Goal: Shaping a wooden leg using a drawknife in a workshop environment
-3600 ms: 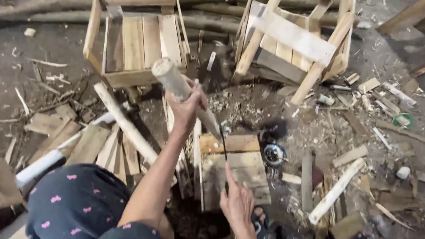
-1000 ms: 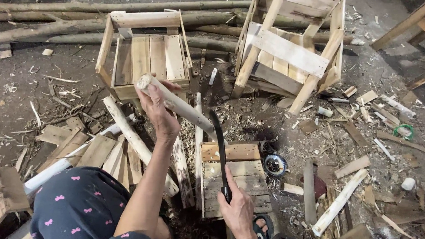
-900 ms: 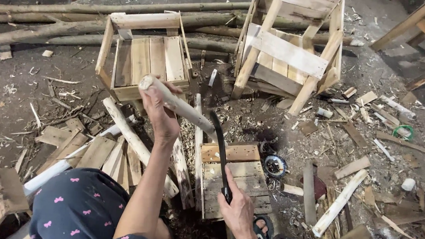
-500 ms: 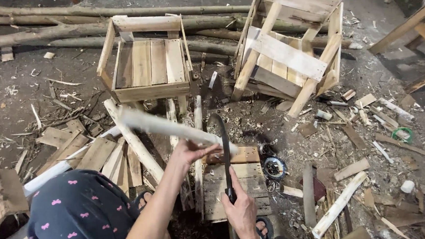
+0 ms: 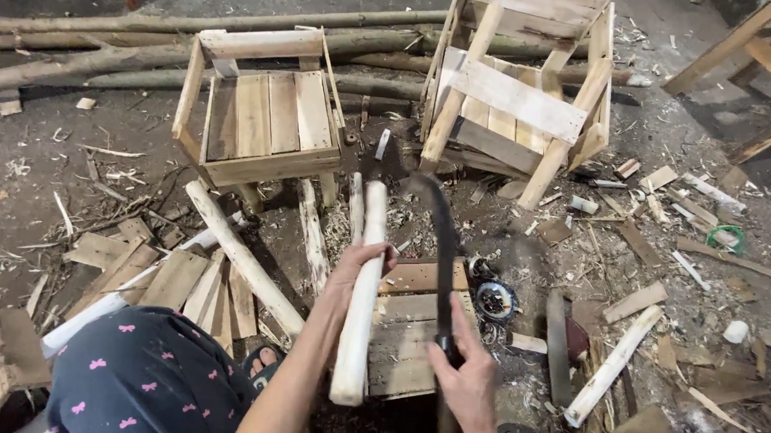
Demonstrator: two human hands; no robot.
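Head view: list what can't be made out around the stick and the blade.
- Blade tip: motion-blurred near the stick's top.
- Blade handle: hidden by the right hand, cut off by the bottom edge.
- Left hand fingers: hidden behind the stick.
- Block front: covered by stick and hands.

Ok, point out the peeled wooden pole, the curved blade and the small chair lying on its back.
peeled wooden pole (image 5: 360, 317), head view, mid-shaft below the left hand's grip
curved blade (image 5: 443, 238), head view, middle of the dark blade
small chair (image 5: 267, 116), head view, slatted seat boards
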